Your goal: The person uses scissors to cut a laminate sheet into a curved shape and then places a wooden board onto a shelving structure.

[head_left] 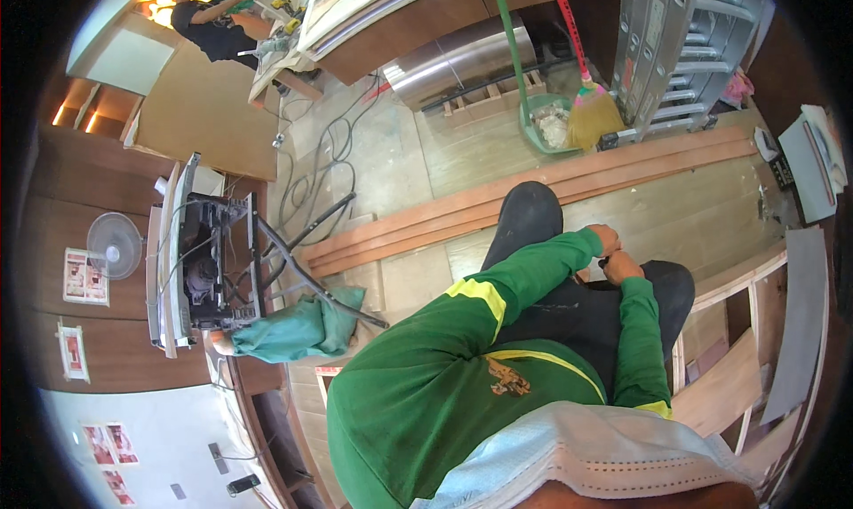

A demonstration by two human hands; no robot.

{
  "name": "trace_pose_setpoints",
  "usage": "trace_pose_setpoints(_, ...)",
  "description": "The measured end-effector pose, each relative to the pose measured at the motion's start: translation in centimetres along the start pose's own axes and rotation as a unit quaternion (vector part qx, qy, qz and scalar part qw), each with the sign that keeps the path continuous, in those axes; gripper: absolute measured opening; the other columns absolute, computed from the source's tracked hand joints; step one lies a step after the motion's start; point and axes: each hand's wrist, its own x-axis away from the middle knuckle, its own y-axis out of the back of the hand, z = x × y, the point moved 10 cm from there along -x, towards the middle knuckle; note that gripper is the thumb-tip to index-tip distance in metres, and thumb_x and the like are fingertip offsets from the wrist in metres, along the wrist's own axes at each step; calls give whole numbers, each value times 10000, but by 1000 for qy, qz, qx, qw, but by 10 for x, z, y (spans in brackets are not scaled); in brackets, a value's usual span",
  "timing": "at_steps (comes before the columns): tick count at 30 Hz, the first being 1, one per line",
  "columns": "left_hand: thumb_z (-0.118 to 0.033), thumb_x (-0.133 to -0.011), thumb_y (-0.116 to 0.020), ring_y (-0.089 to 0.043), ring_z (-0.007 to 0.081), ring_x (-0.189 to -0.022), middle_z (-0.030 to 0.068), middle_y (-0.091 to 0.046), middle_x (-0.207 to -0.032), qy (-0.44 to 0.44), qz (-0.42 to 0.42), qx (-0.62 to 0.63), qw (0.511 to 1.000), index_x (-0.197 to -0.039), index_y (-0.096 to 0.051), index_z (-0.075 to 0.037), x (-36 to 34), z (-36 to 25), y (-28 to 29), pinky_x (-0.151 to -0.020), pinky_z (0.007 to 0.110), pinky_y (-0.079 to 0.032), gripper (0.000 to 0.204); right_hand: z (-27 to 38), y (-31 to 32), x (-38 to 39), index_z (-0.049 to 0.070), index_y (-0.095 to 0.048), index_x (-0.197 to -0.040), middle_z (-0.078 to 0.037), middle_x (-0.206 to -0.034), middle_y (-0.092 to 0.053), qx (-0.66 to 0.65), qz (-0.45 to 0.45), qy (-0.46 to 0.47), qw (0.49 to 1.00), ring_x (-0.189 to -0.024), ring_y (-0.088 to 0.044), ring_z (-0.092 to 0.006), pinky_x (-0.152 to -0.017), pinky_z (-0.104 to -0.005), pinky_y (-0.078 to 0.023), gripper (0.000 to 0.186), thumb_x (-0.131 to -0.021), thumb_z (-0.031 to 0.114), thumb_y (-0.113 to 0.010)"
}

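My left hand [606,240] and my right hand [623,268] are close together above my bent knees, in front of the dark trousers [569,318]. The left fingers are curled closed, and whatever they hold is too small to make out. My right hand is closed too, with a small dark piece [603,262] showing at its finger side; its kind is unclear. A pale patch shows just below the hands, partly covered by them. Long reddish-brown wooden boards [426,225] lie on the floor beyond my knees.
A broom [593,118], a green dustpan [544,127] with debris and an aluminium ladder [662,56] stand beyond the boards. At left are a table saw [209,269], a green cloth bag [306,327] and loose cables [324,154]. A wooden frame [746,367] stands right. Another person [213,29] works far left.
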Motion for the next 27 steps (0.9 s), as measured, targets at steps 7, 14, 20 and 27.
trace_pose_setpoints(7,-473,-1011,-358,-615,415,-1074,224,-664,-1153,4,27,1,1000,-1082,-698,-30,-5,9,-10,-959,505,-460,564,1,0,0,-38,-674,-1070,-281,-1087,-658,1,7,-14,1000,-1006,-641,-427,-875,-492,-506,353,-891,262,-623)
trace_pose_setpoints(14,-487,-1010,-343,-615,412,-1070,221,-667,-1145,8,32,33,999,-1077,-701,-33,-5,22,-20,-956,501,-460,582,14,8,12,-22,-688,-1058,-260,-1120,-664,-3,-5,-17,1000,-1018,-654,-403,-894,-468,-512,319,-878,231,-617)
trace_pose_setpoints(20,-483,-976,-404,-631,418,-1045,249,-676,-1096,11,14,35,999,-1022,-723,-26,-8,10,-11,-935,494,-472,560,2,8,12,-4,-685,-1085,-260,-1114,-665,-9,12,-30,999,-1020,-653,-403,-884,-473,-519,328,-875,241,-623)
trace_pose_setpoints(27,-483,-988,-389,-637,416,-1011,226,-687,-1070,7,7,23,1000,-1025,-715,-45,-7,13,-10,-916,507,-479,547,3,8,11,-14,-687,-1077,-250,-1128,-665,-15,4,-38,999,-1033,-652,-401,-882,-470,-522,343,-875,256,-626)
